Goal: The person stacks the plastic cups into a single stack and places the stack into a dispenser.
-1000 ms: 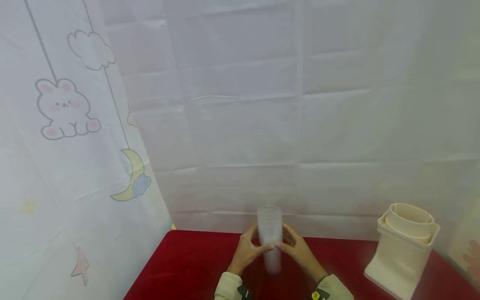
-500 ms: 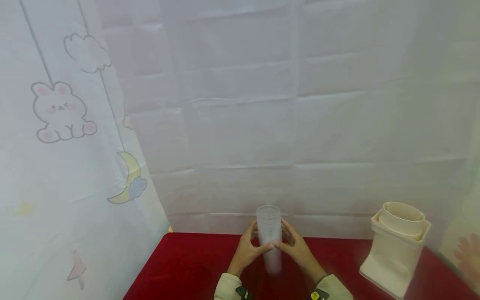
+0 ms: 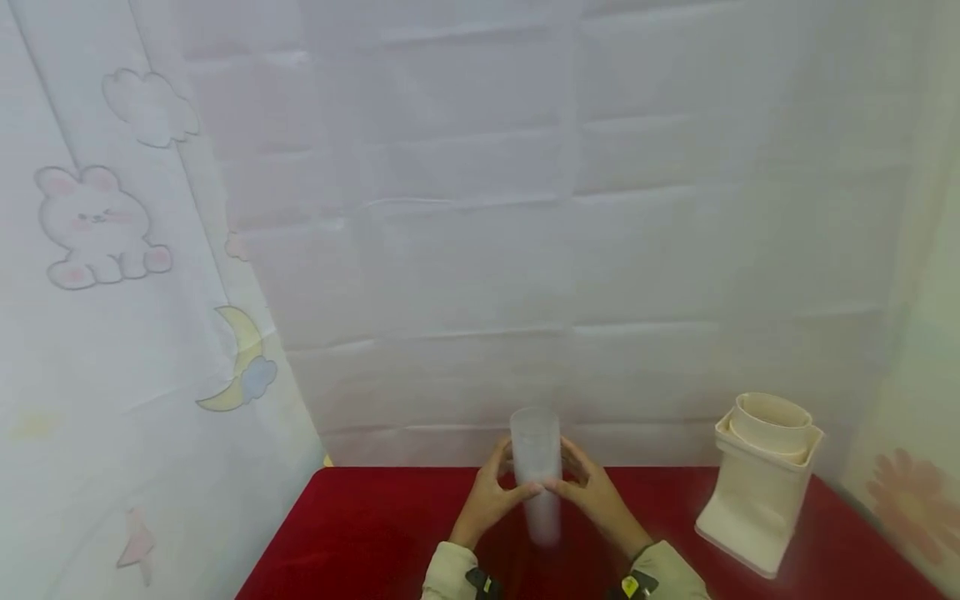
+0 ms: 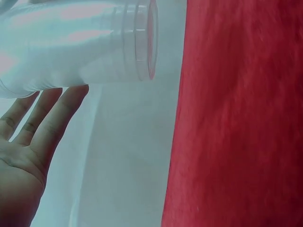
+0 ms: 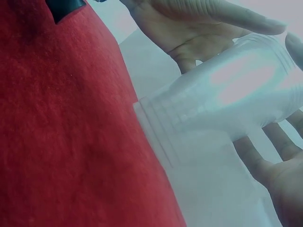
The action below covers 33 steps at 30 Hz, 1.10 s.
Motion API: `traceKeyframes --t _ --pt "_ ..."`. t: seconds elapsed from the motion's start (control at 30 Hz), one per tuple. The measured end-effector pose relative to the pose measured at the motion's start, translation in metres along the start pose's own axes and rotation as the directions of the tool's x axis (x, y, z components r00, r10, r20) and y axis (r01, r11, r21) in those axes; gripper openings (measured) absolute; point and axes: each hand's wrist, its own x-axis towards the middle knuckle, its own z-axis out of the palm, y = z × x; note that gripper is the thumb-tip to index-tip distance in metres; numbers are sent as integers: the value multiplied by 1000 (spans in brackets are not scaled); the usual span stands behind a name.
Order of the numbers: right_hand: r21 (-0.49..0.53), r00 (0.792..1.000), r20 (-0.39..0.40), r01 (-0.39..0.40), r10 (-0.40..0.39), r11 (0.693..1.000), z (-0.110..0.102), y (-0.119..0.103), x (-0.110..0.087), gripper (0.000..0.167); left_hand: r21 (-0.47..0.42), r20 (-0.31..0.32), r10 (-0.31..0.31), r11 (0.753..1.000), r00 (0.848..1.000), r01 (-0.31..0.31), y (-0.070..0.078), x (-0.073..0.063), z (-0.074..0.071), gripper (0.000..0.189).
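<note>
Between both hands stands a tall translucent plastic stack of what look like nested cups (image 3: pixel 535 446), roughly upright over the red-covered table. My left hand (image 3: pixel 487 504) curves round its left side, and my right hand (image 3: pixel 596 500) holds the opposite side. Both thumbs come together across the front. From the left wrist view, the cup stack (image 4: pixel 80 45) shows ridged rings at its end toward the red cloth, with fingertips against its wall. Fingers lie on both sides of the stack (image 5: pixel 213 101) in the right wrist view.
A cream plastic stand (image 3: pixel 757 500) with a round collar on top is on the table's right side. Red cloth (image 3: pixel 360 525) covers the tabletop. Behind it hangs a pale creased curtain (image 3: pixel 480 275), with a cartoon-printed sheet (image 3: pixel 97 350) at the left.
The head view has turned a little to the right, so the stand and curtain prints appear farther left. Both hands keep the same hold on the cup stack.
</note>
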Motion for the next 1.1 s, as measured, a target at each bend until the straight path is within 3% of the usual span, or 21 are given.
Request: traceKeyframes --t 0.3,0.4,0.53,0.67,0.83,1.1 --pt "-83 998 -32 48 -51 995 -20 -25 -4 71 -25 41 10 1000 999 -9 26 15 10 79" --pt "-98 997 -39 68 -72 993 -25 -31 -10 70 -7 53 41 999 998 -40 29 19 15 79" --pt "-102 994 -40 99 -104 990 -30 -35 -17 71 7 58 71 997 996 -71 14 24 24 81" --pt "-116 993 -57 93 -100 989 -34 -37 -21 72 17 57 52 998 997 -53 0 27 31 83" --pt "-125 994 -71 73 -83 990 -39 -41 -23 72 22 48 46 999 998 -47 2 31 34 82" --pt "-167 990 -59 118 -129 979 -47 -45 -23 71 23 59 67 997 996 -68 11 36 39 78"
